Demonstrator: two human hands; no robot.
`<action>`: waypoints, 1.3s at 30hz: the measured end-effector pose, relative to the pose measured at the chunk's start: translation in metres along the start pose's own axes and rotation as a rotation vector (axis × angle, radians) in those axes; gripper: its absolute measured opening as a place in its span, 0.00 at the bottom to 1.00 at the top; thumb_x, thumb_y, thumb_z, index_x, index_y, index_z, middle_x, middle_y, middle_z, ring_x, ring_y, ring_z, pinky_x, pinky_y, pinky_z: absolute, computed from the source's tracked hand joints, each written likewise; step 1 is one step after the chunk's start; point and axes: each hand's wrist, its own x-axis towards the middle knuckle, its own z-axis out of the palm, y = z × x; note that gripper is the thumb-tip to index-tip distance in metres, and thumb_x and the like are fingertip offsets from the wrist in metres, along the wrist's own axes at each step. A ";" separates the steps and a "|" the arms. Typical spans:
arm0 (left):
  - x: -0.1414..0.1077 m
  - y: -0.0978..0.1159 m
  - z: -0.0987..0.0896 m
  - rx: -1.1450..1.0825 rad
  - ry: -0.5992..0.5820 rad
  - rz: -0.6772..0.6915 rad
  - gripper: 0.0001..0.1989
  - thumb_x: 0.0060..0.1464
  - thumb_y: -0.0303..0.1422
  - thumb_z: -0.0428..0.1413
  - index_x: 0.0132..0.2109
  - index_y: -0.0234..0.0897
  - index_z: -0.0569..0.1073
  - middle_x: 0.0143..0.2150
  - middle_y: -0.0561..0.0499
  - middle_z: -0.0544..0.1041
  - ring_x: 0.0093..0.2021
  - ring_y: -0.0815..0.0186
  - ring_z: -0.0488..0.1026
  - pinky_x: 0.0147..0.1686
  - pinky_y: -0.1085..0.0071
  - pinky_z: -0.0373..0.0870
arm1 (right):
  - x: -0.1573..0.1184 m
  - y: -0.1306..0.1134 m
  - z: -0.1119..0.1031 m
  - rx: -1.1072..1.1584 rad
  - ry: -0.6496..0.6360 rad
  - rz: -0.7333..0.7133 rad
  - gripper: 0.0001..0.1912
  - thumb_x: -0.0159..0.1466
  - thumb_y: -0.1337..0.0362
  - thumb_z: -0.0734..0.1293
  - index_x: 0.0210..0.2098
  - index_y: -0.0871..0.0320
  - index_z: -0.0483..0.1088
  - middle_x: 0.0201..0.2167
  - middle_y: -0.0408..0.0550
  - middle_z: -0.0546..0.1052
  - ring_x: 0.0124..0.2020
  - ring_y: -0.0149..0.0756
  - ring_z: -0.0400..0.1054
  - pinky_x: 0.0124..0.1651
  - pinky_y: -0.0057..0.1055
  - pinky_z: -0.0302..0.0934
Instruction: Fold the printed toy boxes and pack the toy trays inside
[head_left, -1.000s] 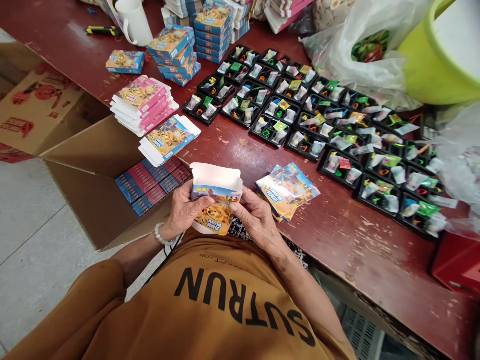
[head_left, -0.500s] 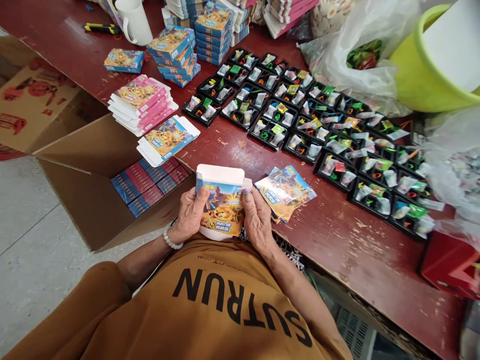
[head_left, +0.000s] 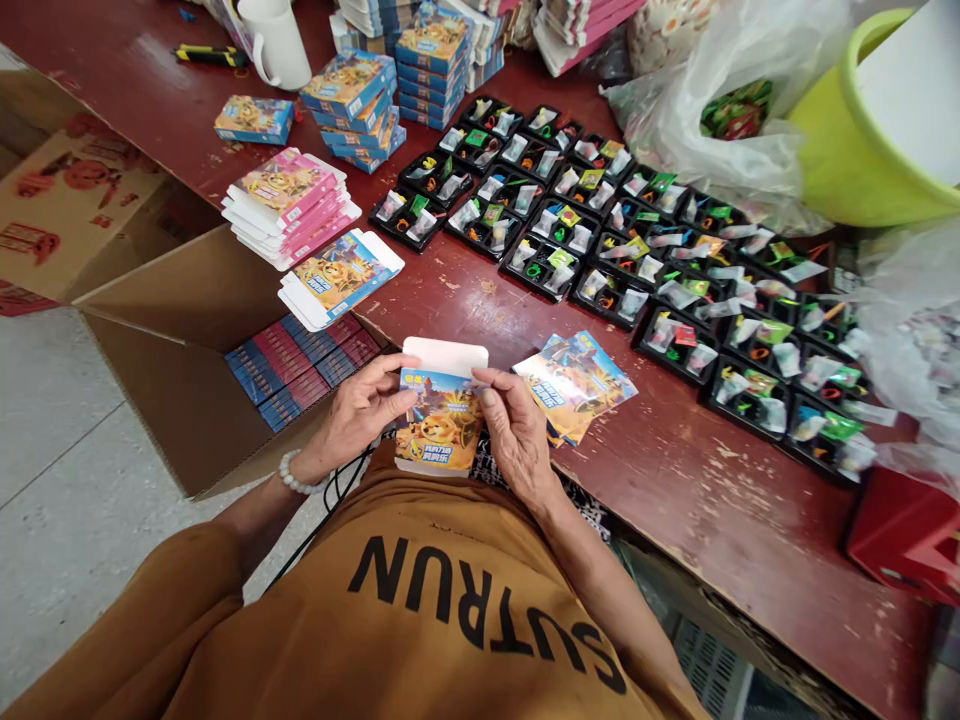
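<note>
Just changed: both hands have shifted their hold up toward the top corners of the blue-and-yellow carton (head_left: 439, 425), lower centre of the frame, just above the brown shirt (head_left: 300, 610). Left hand (head_left: 351, 412) grasps the carton's upper left side, thumb on the printed front, fingers reaching the top corner. Right hand (head_left: 517, 432) pinches the upper right corner, index finger at the top edge, thumb just below it. The carton is nearly upright in the frame, printed face to the camera, white top flap (head_left: 447, 353) sticking up. What it means: fingers are now at the flap end, not down the sides — inside of carton hidden, can't tell whether it holds anything.

Around it: loose printed sheets or flat cartons (head_left: 576, 385), overlapping, on the red table (head_left: 480, 305) just right of the right hand. Another blue carton with white flaps (head_left: 341, 280) lies upper left of the hands, beside the pink carton stack (head_left: 289, 200). Cardboard box (head_left: 142, 400) at left, part filled with packed rows of red and blue boxes (head_left: 281, 365). Filled black trays (head_left: 538, 272) spread centre to right — blue box stacks (head_left: 350, 85) upper left of them.
</note>
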 end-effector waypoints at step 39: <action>0.016 0.012 -0.008 0.057 -0.053 0.272 0.09 0.57 0.39 0.70 0.41 0.40 0.85 0.39 0.46 0.85 0.40 0.62 0.82 0.40 0.69 0.79 | 0.023 -0.025 -0.017 -0.241 -0.464 -0.234 0.19 0.77 0.59 0.62 0.61 0.55 0.77 0.59 0.54 0.81 0.59 0.48 0.77 0.63 0.54 0.72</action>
